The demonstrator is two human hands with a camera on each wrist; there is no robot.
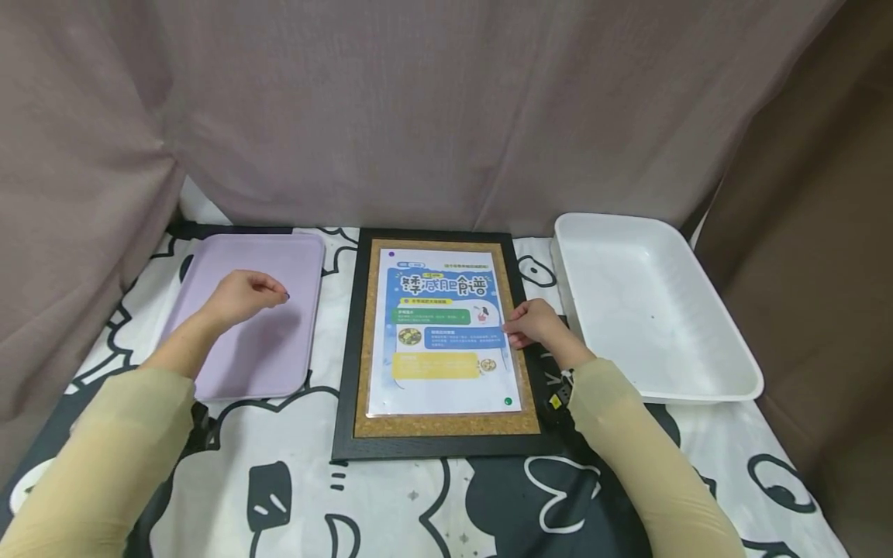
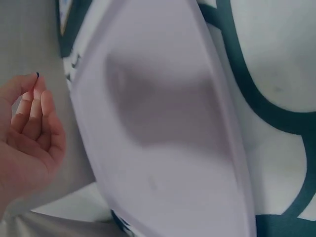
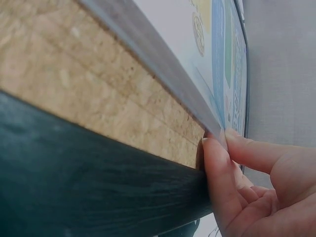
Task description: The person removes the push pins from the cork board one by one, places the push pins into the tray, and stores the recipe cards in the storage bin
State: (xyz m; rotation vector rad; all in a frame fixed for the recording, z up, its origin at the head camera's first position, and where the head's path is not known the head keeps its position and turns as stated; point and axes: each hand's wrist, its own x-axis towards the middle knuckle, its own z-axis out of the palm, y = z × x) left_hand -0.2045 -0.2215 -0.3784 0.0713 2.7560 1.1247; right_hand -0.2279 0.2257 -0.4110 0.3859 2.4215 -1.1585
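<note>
Over the lilac tray [image 1: 237,364], my left hand [image 1: 244,297] pinches a small dark-blue thumbtack [image 2: 37,75] between thumb and forefinger. Only the tip of the tack shows. A laminated printed sheet [image 1: 446,395] lies on a cork board [image 1: 446,425] with a black frame [image 1: 446,448]. A purple thumbtack [image 1: 391,254] marks the sheet's upper left corner, and a green thumbtack [image 1: 508,401] its lower right one. My right hand [image 1: 540,327] pinches the sheet's right edge; in the right wrist view that edge stands slightly up from the cork.
A deep white bin [image 1: 649,310] stands to the right of the framed board. The patterned black-and-white cloth [image 1: 391,504] covers the table. Grey-brown curtains [image 1: 418,116] hang behind and along both sides.
</note>
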